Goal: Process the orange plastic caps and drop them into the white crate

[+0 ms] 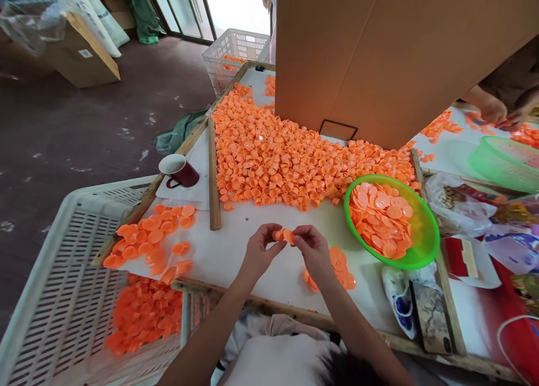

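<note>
Above the white tabletop [236,246], my left hand [261,247] is closed in a pinch on a small orange plastic cup [278,235]. My right hand [312,248] pinches an orange plastic disc [288,237] right against it; their exact fit is partly hidden by my fingers. Beyond my hands spreads a big heap of small orange cups [269,161]. To the right stands a green bowl [427,229] with orange discs [381,215] in it. A few more discs [339,262] lie beside my right forearm, which partly covers them.
Orange pieces [154,234] lie at the table's left end, above a white crate [54,251] holding more. A mug [181,170] lies near a wooden strip [214,178]. A tall cardboard box [357,55] rises behind the heap. A phone [430,316] is at right; another person's hands [499,111] work beyond.
</note>
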Demonstrator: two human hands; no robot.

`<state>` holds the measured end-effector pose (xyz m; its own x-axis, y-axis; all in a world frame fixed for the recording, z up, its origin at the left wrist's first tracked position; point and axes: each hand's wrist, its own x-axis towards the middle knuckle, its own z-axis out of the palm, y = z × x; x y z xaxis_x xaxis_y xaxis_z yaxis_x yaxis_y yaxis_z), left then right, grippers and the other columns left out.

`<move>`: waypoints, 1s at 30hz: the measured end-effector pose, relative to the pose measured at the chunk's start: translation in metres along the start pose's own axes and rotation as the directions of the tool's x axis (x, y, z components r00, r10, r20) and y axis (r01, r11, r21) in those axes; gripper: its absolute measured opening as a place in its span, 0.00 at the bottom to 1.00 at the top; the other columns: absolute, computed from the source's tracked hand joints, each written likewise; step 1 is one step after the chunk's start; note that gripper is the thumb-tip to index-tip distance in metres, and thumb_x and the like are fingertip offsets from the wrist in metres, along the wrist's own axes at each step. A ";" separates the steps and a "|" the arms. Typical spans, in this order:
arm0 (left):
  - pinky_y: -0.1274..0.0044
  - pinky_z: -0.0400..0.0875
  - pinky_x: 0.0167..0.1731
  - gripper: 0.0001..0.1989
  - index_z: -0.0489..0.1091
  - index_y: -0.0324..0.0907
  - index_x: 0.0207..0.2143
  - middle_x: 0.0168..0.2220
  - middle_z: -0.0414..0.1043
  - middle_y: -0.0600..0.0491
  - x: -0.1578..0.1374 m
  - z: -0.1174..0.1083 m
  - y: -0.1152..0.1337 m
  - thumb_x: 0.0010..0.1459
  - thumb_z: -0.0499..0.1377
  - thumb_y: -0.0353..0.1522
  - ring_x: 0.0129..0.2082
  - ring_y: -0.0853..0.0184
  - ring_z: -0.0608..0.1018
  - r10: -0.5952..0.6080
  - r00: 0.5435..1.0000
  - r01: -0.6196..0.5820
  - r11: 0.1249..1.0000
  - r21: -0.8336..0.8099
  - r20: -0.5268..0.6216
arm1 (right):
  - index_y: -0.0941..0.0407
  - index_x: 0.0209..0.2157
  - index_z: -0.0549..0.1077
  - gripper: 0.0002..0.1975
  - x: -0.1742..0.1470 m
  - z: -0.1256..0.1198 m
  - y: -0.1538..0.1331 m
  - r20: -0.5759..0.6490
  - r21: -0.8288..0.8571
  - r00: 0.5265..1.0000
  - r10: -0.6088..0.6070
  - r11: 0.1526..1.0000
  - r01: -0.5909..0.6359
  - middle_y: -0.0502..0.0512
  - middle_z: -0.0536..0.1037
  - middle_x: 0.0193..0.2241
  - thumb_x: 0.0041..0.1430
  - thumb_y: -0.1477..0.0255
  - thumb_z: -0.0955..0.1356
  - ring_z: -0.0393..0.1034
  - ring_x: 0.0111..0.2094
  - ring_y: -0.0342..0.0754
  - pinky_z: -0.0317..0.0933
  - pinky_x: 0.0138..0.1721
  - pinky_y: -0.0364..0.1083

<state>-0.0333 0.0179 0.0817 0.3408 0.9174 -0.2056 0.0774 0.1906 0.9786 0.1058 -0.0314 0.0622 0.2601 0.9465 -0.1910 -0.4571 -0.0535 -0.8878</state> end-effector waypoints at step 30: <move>0.74 0.67 0.42 0.13 0.68 0.42 0.42 0.37 0.71 0.51 -0.013 0.013 0.002 0.54 0.61 0.34 0.39 0.65 0.73 0.156 0.987 -0.156 0.987 0.032 0.029 | 0.54 0.36 0.71 0.09 -0.007 -0.004 -0.002 0.112 -0.275 0.986 -0.122 0.950 0.149 0.52 0.71 0.31 0.54 0.64 0.69 0.66 0.33 0.45 0.61 0.33 0.44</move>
<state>-0.0258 0.0017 0.0866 0.3760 0.9252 -0.0509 0.0529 0.0335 0.9980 0.1083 -0.0387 0.0641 0.2171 0.9756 -0.0327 -0.1614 0.0029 -0.9869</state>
